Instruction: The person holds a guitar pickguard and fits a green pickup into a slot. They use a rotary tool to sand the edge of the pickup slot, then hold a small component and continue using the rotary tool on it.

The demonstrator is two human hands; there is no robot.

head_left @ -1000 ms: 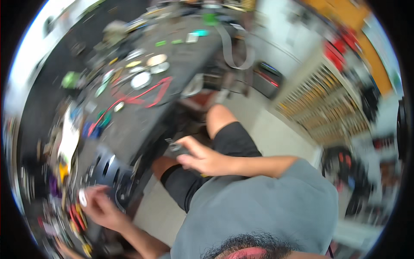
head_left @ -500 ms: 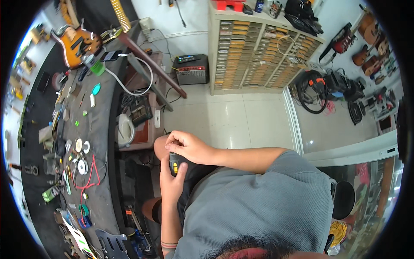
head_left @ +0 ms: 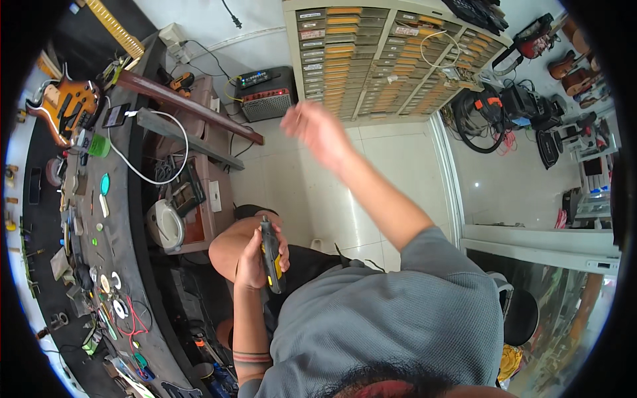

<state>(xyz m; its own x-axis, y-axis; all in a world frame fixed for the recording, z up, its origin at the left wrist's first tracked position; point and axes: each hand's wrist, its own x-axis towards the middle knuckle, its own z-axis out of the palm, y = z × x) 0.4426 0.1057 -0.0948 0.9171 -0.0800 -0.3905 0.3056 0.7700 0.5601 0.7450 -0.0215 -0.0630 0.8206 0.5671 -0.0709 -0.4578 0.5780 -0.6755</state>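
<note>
Along our left side, desk [head_left: 129, 219]: one, dark-topped and crowded; the bits at its far edge lie too jumbled for us to count.
Drawer cabinet [head_left: 345, 66]: one, with three columns of drawers in view; single drawers are too small for a sure number.
Electric guitar [head_left: 70, 106]: one on the desk, sunburst-bodied; others at far right are too cut off for us to number.
Amplifier [head_left: 269, 106]: one, dark, just beside the cabinet.
White cable [head_left: 186, 159]: one, looping out past the desk's edge.
Right hand [head_left: 315, 136]: one of our two hands, raised over the floor [head_left: 352, 192], well apart from the handheld tool [head_left: 271, 259]; fingers half-curled and blurred, so we cannot tell whether something small sits in them. We do well to swing this arm clear of the cabinet.
Left hand [head_left: 252, 262]: the other, wrapped around the tool, thumb on one side and fingers on the other. We judge a firm but unstrained grip best, wrist straight.
Handheld tool: one, grey-black and yellow, over our lap, well apart from the desk. Its narrow nose points away from our shirt [head_left: 391, 298], which seems the safer way for us to hold it.
Phone [head_left: 116, 116]: one, flat on the desk.
Round flat pieces [head_left: 120, 308]: three that we can count.
Small green bits [head_left: 99, 227]: two.
</note>
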